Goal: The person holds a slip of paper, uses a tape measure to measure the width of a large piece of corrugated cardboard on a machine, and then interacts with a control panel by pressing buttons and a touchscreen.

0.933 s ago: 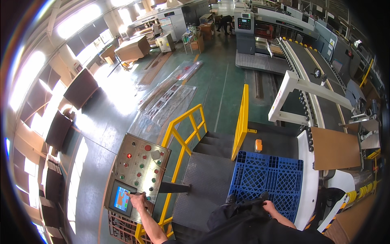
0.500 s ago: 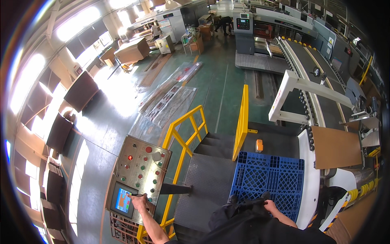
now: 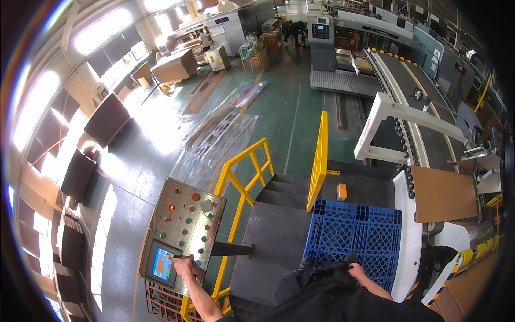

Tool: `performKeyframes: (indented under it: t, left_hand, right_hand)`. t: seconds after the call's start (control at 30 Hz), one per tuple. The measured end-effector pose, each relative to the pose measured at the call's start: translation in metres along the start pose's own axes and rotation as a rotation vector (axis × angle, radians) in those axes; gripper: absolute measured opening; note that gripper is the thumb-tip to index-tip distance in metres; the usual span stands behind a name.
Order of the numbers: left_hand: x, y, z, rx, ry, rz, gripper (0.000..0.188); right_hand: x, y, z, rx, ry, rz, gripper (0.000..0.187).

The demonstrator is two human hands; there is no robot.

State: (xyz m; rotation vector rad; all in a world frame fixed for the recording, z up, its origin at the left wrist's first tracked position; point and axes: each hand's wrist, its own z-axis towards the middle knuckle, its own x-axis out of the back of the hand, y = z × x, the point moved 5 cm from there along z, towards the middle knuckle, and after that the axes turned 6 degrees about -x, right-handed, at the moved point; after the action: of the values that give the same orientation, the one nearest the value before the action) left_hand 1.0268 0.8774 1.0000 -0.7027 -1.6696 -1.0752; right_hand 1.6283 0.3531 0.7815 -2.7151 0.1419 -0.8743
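Note:
My left hand [image 3: 184,266] reaches to the touchscreen [image 3: 162,263] at the lower end of a metal control panel [image 3: 173,221]. Its index finger is stretched out at the screen's right side, and the hand holds nothing. Above the screen, the panel carries red and green buttons, a lit red lamp [image 3: 171,207] and a large red button [image 3: 196,197]. My right hand [image 3: 355,271] is curled against my dark clothing, over the blue plastic pallet [image 3: 354,231] under my shoes. What its fingers close on, if anything, is hidden.
Yellow railings [image 3: 318,166] flank dark steps [image 3: 279,193]. An orange foot pedal [image 3: 342,192] sits beyond the pallet. On the right runs a conveyor [image 3: 399,80] with a white frame [image 3: 374,121] and a brown cardboard sheet [image 3: 444,194]. A person [image 3: 295,32] bends over far off.

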Motion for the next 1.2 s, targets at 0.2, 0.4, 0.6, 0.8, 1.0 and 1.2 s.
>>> performKeyframes:
  t: [0.2,0.4,0.6,0.8,1.0,1.2]
  left_hand:
    - [-0.002,0.001,0.003,0.037,-0.028,0.005,0.139]
    - [-0.003,-0.002,0.004,0.023,-0.017,0.005,0.139]
    - [0.000,0.003,0.000,-0.001,-0.003,-0.014,0.138]
    - [0.000,-0.003,0.001,0.012,0.007,0.023,0.135]
    - [0.000,0.003,-0.001,0.007,0.003,0.015,0.136]
    - [0.001,0.003,0.001,0.029,0.002,0.010,0.136]
  right_hand:
    - [-0.008,0.020,0.023,0.061,0.058,-0.008,0.046]
    - [-0.008,0.012,0.014,0.015,-0.015,-0.010,0.047]
    - [-0.010,0.021,0.019,0.043,0.044,0.013,0.043]
    - [-0.007,0.007,0.007,0.038,0.013,-0.016,0.045]
    - [0.001,-0.004,-0.004,0.010,-0.012,-0.033,0.047]
    - [0.001,-0.010,-0.005,0.003,-0.014,-0.035,0.048]
